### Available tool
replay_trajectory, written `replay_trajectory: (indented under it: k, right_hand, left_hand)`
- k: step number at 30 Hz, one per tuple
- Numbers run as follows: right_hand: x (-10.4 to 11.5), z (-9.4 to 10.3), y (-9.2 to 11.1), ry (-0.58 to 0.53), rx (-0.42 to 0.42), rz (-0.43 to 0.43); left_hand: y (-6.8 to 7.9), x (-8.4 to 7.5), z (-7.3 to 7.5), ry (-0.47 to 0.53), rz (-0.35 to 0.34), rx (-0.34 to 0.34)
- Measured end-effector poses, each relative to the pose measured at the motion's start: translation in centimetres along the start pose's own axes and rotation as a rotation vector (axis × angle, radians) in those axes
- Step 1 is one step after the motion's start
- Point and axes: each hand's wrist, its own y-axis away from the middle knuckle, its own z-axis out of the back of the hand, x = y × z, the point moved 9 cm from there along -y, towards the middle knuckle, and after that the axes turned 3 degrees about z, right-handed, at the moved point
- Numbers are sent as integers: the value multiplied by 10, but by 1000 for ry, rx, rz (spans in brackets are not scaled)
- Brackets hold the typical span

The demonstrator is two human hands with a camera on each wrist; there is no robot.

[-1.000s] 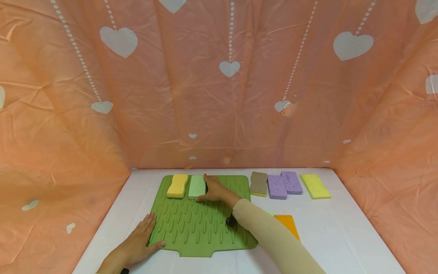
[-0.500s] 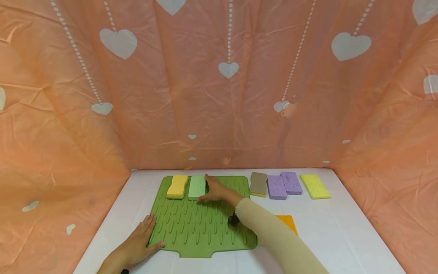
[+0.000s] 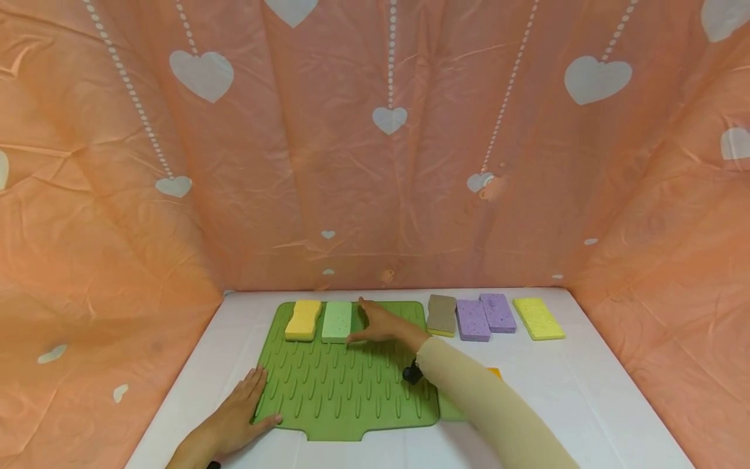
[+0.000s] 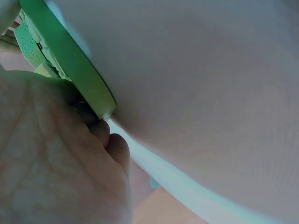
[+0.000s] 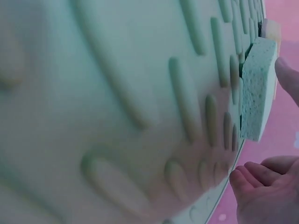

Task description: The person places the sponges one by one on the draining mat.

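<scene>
On the green ridged mat (image 3: 346,391), a light green sponge (image 3: 336,322) lies beside a yellow, waisted sponge (image 3: 303,320) near the far edge. Just right of the green sponge is my right hand (image 3: 377,324), thumb and fingers spread apart with nothing between them. The right wrist view shows a gap between this hand (image 5: 266,191) and the speckled sponge (image 5: 257,88). My left hand (image 3: 234,410) rests at the mat's near left corner, fingers along its side and thumb at the front edge. In the left wrist view the mat's rim (image 4: 88,84) meets that hand's fingers.
To the right of the mat lie a grey-brown sponge (image 3: 442,314), two purple sponges (image 3: 472,319) and a bright yellow sponge (image 3: 539,318). My right sleeve (image 3: 492,404) mostly covers an orange piece (image 3: 495,372) and a green flat piece (image 3: 450,408). A heart-patterned curtain (image 3: 328,163) encloses the table.
My right hand has let go of the light green sponge and drawn slightly right, away from it. The sponge stays on the mat, and my left hand has not moved.
</scene>
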Motion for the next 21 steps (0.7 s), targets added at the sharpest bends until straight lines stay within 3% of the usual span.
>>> replay_trajectory:
  k: [5,21]
  right_hand:
    - [-2,6,8,13,-3,17]
    - [-3,27,39,31,-39,93]
  left_hand:
    - [0,-2,1,-27,-10,1]
    - [0,1,0,22,15,15]
